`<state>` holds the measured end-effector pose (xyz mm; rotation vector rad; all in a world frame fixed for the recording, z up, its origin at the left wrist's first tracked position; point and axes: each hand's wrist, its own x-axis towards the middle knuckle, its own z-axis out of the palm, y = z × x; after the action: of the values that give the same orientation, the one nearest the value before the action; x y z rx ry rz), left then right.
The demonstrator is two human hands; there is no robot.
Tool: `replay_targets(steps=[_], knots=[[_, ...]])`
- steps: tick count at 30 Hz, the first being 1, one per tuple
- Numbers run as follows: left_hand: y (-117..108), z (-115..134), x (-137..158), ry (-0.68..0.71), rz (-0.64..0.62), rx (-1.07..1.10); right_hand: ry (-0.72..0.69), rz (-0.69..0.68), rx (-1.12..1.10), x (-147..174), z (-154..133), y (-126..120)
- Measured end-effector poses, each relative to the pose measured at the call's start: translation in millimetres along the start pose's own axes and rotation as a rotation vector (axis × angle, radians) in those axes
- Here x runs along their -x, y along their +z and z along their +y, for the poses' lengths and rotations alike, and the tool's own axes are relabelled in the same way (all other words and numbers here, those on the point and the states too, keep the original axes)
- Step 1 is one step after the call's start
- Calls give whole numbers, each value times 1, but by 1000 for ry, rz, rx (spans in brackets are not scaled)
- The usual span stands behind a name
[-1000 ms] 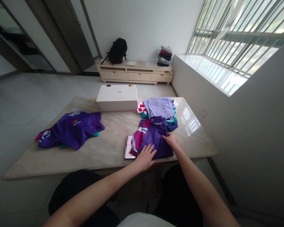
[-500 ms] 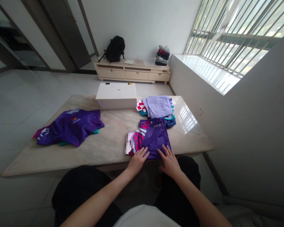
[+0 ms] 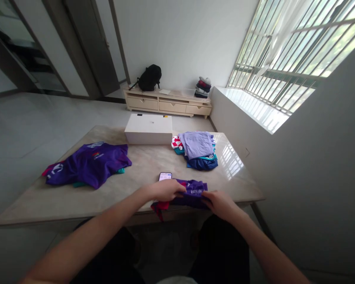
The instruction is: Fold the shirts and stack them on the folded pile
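Observation:
A purple jersey [image 3: 192, 200] with pink parts and white lettering lies bunched at the table's front edge, some pink cloth hanging over it. My left hand [image 3: 167, 190] is closed on its left part, fingers pinching the fabric. At the right end my right hand [image 3: 220, 202] grips the same jersey between thumb and fingers. Just behind my left hand a phone [image 3: 165, 176] with a lit screen lies on the table, partly covered. Farther back is a pile of folded clothes, a lavender shirt [image 3: 197, 144] on top and a navy garment [image 3: 202, 163] low at its front.
Another purple jersey [image 3: 88, 163] lies spread at the left of the marble-look table [image 3: 142, 165]. A white box [image 3: 149, 130] stands at the back edge. Beyond, a low cabinet [image 3: 171, 103] carries a black backpack [image 3: 149, 77] and stacked clothes [image 3: 202, 87].
My hands were spread flat on the jersey; now they grip it. Its near part has been folded up and over, making it shorter. The phone shows more fully, and the view has tilted up.

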<state>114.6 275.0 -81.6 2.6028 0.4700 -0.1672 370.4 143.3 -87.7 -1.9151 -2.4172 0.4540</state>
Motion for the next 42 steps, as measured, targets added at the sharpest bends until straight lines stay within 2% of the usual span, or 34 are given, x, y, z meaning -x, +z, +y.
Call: replay_targets(steps=[2, 4, 7, 10, 13, 16, 19, 22, 25, 28, 30, 32, 34, 36, 39, 41, 42], knots=[[-57, -3, -15, 32, -65, -5, -73, -49, 43, -18, 8, -49], [-114, -14, -43, -51, -47, -103, -57, -20, 165, -55, 21, -96], [-193, -41, -93, -230, 53, -235, 3, 80, 273, -129, 47, -162], [-261, -61, -136, -343, 231, -330, 80, 226, 352, -194, 74, -226], [-310, -67, -164, -406, 453, -434, 139, 388, 412, -230, 98, -284], [-329, -75, -183, -435, 607, -501, 177, 520, 436, -248, 121, -314], [-312, -96, -203, -435, 622, -518, 200, 544, 415, -262, 142, -301], [-262, -121, -224, -428, 558, -499, 228, 479, 357, -274, 156, -249], [-184, -133, -234, -427, 480, -456, 276, 378, 259, -269, 153, -168], [-85, -125, -214, -397, 434, -415, 317, 291, 134, -233, 130, -71], [-15, -117, -179, -359, 429, -403, 330, 277, 35, -192, 112, -9], [46, -117, -128, -317, 420, -388, 361, 264, -87, -147, 100, 42], [85, -132, -65, -270, 487, -358, 403, 244, -224, -107, 99, 77], [97, -160, 2, -452, 517, -347, 440, 243, -347, -80, 106, 97], [78, -206, 95, -907, 592, -365, 459, 176, -495, -65, 120, 112], [65, -224, 144, -1170, 636, -323, 439, 93, -563, -66, 126, 118], [64, -228, 162, -1257, 645, -290, 427, 65, -585, -68, 127, 121]])
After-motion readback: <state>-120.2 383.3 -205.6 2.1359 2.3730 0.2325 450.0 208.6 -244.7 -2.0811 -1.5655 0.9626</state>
